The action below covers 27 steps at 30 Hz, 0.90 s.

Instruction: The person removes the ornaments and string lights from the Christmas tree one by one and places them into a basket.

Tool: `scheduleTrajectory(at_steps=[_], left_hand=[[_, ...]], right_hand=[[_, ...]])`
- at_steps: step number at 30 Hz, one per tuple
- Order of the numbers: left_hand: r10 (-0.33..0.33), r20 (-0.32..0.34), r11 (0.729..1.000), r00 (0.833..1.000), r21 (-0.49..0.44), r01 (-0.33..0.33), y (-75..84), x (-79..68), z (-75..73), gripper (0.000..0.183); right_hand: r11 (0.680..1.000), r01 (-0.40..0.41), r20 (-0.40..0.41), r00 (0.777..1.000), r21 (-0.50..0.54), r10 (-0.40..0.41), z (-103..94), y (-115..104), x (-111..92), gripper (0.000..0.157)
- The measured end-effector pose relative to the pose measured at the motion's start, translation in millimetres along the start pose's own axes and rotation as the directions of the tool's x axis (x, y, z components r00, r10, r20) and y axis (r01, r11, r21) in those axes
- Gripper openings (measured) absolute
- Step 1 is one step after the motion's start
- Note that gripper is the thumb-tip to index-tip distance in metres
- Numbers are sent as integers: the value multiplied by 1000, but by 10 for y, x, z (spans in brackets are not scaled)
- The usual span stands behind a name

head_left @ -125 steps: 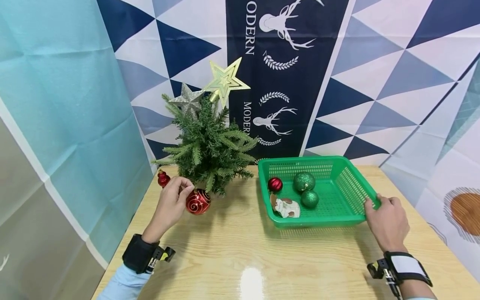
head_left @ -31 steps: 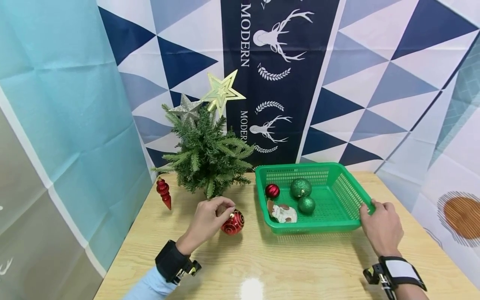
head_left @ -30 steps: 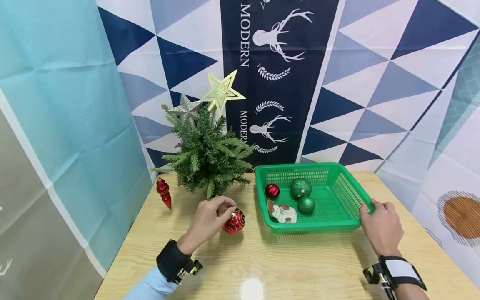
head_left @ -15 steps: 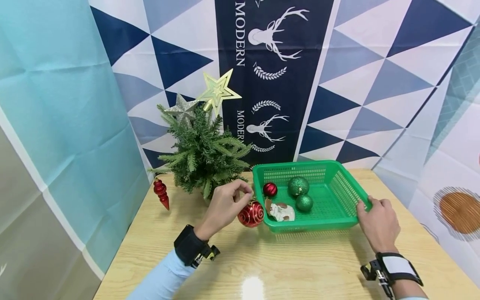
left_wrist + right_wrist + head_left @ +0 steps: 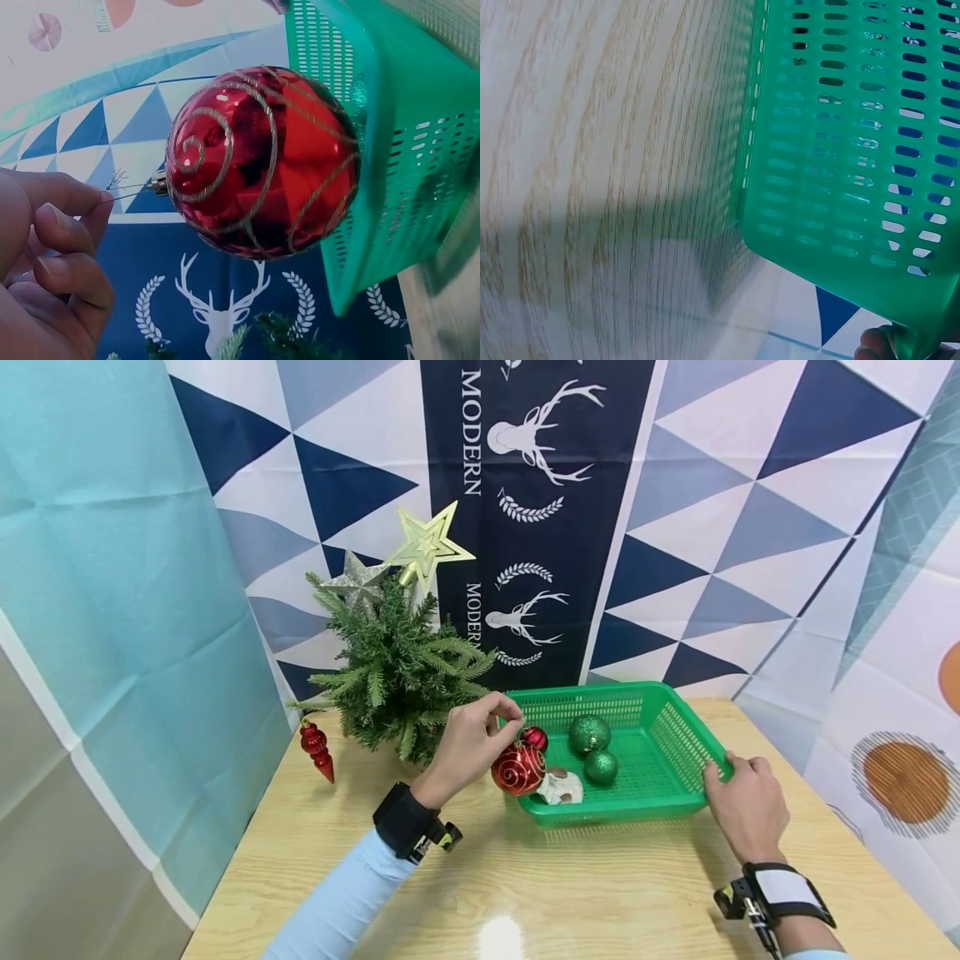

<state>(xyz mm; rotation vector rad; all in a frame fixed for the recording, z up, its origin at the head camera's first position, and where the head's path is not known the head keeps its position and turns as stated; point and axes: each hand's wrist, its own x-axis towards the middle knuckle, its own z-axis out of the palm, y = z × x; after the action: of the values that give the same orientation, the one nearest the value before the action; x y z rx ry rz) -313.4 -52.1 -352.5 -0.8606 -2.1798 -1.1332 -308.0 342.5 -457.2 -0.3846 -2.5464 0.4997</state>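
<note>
My left hand point(image 5: 471, 739) pinches the thin hanging loop point(image 5: 127, 191) of a large red Christmas bauble point(image 5: 518, 768) with gold swirls. The bauble hangs at the left rim of a green plastic basket point(image 5: 615, 814), partly in front of it. My right hand point(image 5: 747, 802) grips the basket's right front corner, thumb over the rim. Inside the basket are a smaller red bauble point(image 5: 535, 738), a large green glitter bauble point(image 5: 589, 732), a smaller green one point(image 5: 601, 767) and a white-and-brown figure ornament point(image 5: 561, 786), partly hidden by the held bauble.
A small artificial Christmas tree point(image 5: 397, 668) stands behind my left hand, topped with a gold star point(image 5: 429, 545) and a silver star point(image 5: 356, 578). A red finial-shaped ornament point(image 5: 317, 750) hangs at its left. Patterned cloth point(image 5: 690, 543) closes off the back of the wooden table point(image 5: 600, 893).
My left hand has carried the swirled bauble from beside the tree rightward to the basket's left rim. The red finial ornament stays at the tree's left. My right hand keeps its grip on the basket.
</note>
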Motion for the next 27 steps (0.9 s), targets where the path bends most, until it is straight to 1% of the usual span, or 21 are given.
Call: scheduleTrajectory(at_steps=[8, 13, 17, 22, 27], left_hand=[[-15, 24, 1000, 1000, -8, 15, 20, 80, 84, 4], [-4, 29, 1000, 1000, 1, 4, 9, 106, 130, 4], [4, 47, 1000, 999, 5, -4, 1, 127, 184, 5], [11, 65, 1000, 998, 18, -12, -1, 166, 243, 5], [28, 80, 999, 996, 37, -31, 17, 204, 287, 7]], right_hand=[[1000, -1, 0, 1000, 0, 1, 0, 14, -6, 52], [1000, 10, -9, 1000, 8, -10, 18, 9, -11, 51], [1000, 13, -18, 1000, 11, -13, 22, 19, -11, 52], [999, 38, -42, 998, 16, -37, 10, 36, 18, 52], [999, 43, -32, 999, 8, -43, -2, 29, 29, 53]])
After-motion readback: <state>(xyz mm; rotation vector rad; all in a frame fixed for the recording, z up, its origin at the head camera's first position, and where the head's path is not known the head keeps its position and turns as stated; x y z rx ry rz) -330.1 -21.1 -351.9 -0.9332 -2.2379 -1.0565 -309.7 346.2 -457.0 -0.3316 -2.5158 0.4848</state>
